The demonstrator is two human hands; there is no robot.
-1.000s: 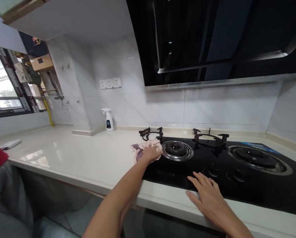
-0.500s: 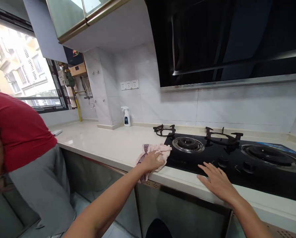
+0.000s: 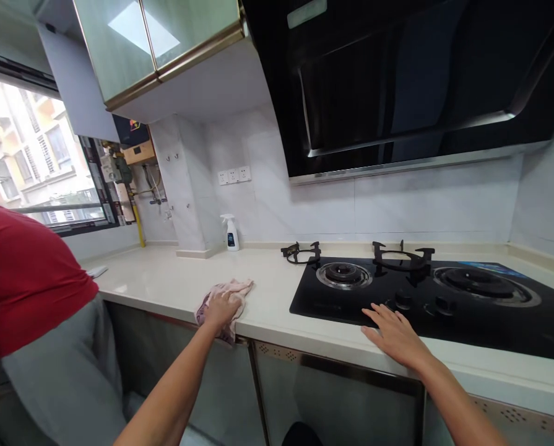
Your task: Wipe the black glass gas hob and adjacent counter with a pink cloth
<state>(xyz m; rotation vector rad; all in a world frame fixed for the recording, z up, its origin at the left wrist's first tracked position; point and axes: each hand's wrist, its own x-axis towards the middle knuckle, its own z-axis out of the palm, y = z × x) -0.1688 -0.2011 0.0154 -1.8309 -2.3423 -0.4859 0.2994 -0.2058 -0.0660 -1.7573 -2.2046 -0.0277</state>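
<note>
My left hand [image 3: 220, 307] presses a pink cloth [image 3: 236, 288] against the cream countertop [image 3: 165, 279] near its front edge, left of the stove; its fingers curl over the cloth. Part of the cloth hangs over the edge. My right hand [image 3: 394, 332] lies flat, fingers spread, on the front rim of the black glass gas stove [image 3: 444, 322], just before the knobs [image 3: 402, 300]. It holds nothing.
Two loose burner grates [image 3: 299, 251] sit at the stove's back. A spray bottle [image 3: 231, 233] stands by the wall. A range hood [image 3: 397, 80] hangs overhead. Another person in a red shirt [image 3: 21, 279] stands at the left by the counter.
My left hand has slid the cloth leftward along the counter, away from the stove's left edge toward the counter front. My right hand stayed on the stove rim. The view shifted back.
</note>
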